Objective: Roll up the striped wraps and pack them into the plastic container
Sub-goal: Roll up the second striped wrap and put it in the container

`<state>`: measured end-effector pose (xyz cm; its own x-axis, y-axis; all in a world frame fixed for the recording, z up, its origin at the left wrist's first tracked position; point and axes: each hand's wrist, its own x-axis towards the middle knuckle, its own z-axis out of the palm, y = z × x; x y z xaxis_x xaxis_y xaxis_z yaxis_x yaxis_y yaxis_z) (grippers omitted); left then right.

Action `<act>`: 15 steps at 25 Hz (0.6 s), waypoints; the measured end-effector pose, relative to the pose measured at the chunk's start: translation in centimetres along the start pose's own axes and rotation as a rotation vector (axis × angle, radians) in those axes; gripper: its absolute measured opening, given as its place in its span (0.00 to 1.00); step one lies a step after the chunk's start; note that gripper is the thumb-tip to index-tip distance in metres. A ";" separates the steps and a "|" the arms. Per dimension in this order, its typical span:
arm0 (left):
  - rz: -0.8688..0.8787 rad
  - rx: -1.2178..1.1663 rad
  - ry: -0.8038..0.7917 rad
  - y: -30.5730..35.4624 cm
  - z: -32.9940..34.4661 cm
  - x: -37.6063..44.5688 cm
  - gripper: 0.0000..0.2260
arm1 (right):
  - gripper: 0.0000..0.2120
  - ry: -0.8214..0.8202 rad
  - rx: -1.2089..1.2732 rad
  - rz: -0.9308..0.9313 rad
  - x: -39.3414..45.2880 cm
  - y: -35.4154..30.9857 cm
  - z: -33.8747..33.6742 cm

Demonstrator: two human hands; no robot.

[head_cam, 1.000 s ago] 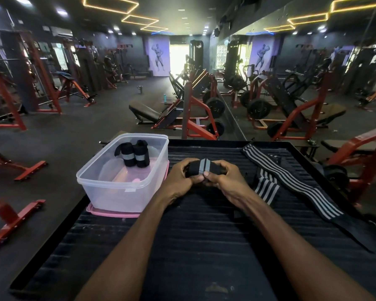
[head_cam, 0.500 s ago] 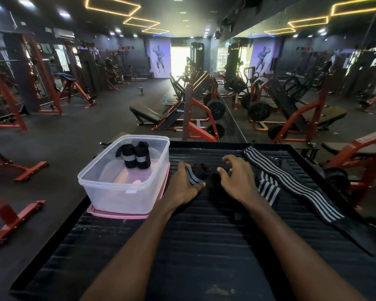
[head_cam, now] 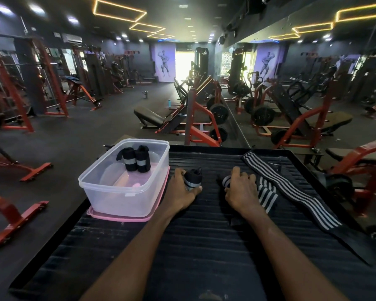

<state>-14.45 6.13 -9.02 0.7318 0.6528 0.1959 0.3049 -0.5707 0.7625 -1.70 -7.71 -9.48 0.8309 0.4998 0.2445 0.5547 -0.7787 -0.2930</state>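
Left hand [head_cam: 183, 192] curled round a rolled wrap [head_cam: 192, 178], just right of the plastic container [head_cam: 126, 187] on the bench [head_cam: 204, 246]. Right hand [head_cam: 240, 189] gripping the end of an unrolled wrap [head_cam: 266, 195]. Two rolled wraps [head_cam: 136, 159] upright in the container's far end. Long striped wrap [head_cam: 291, 190] flat at right.

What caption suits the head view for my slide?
Left hand grips a rolled wrap beside the container; right hand grasps the next wrap.
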 end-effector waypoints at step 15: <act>-0.113 0.000 0.134 -0.3 1.5 0.1 0.25 | 0.11 -0.278 1.436 0.438 0.3 -1.5 -1.5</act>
<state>-13.50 5.64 -10.19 0.6049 0.7733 0.1899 0.3807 -0.4904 0.7840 -2.32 -6.99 -7.59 0.8269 0.5154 -0.2250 -0.2931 0.0536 -0.9546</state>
